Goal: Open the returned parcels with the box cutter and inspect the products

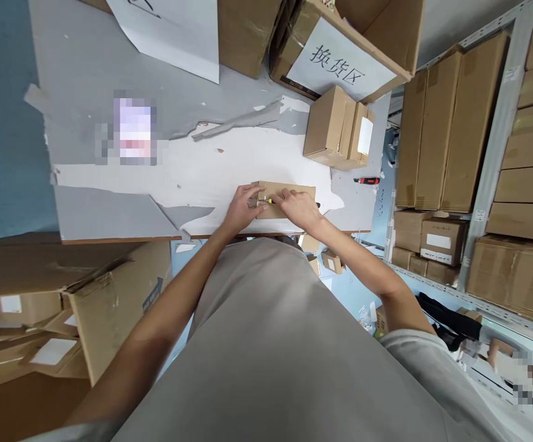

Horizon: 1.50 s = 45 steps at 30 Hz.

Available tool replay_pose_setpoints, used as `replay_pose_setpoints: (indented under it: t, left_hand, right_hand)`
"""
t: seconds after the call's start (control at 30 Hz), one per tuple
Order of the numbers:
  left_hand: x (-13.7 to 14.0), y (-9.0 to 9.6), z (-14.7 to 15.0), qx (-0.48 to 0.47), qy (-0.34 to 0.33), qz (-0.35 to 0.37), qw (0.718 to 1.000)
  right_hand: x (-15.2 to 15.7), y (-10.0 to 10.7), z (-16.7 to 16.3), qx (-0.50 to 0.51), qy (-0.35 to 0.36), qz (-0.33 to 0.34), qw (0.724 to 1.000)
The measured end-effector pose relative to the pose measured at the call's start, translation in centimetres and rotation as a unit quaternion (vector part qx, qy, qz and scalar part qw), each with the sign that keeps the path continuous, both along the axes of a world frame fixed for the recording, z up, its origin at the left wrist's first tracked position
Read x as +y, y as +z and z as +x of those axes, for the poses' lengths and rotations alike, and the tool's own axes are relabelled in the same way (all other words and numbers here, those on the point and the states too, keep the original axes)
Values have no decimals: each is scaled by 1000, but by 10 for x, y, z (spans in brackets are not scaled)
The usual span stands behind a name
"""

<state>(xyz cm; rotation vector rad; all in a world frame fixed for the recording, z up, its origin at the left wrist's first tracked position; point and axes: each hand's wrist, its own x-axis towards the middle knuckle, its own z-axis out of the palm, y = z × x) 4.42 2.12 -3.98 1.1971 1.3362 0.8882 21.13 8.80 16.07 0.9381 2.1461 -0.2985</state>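
A small brown cardboard box [273,212] lies at the table's front edge, right before me. My left hand [241,207] grips its left end, with the thumb low and the fingers on the upper side. Above the box, my right hand [300,209] is closed around a slim yellow-and-black utility knife [271,201]. Its yellow front points left toward the taped end near my left fingers, and a black end sticks out behind the palm. Most of the knife is hidden by the hand.
Two cardboard boxes [331,132] and a red-and-black utility knife [366,180] lie to the right. Larger labelled cartons [340,58] stand at the back. A big open carton [123,307] holds parcels at lower left. Shelves [482,172] with boxes line the right side.
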Motion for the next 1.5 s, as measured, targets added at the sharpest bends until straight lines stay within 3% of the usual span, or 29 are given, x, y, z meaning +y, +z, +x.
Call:
replay_pose_setpoints:
  t: [0.2,0.4,0.53,0.77,1.13,1.33,1.5]
  left_hand:
    - [-1,1,-2,-1,6,-13,1000]
    - [-2,6,-6,4,15,-20,1000]
    - [-1,15,-7,18,20,-39,999]
    - [-4,28,-3,54,50,-65,995]
    - [-9,33,3,87,82,-86,989]
    - [-10,32,-2,80,107,-102,986]
    - [-13,24,-21,80,120,-98,985]
  right_hand:
    - [2,1,9,1,-2,4,1000]
    - [15,5,82,-44,-55,14,997]
    - [21,6,126,-38,-54,3,998]
    - [28,-5,163,12,-40,-6,999]
    - [46,-32,219,105,-53,-29,993]
    - [34,-64,247,212,-139,-29,967]
    - [9,-112,240,326,-268,-23,906]
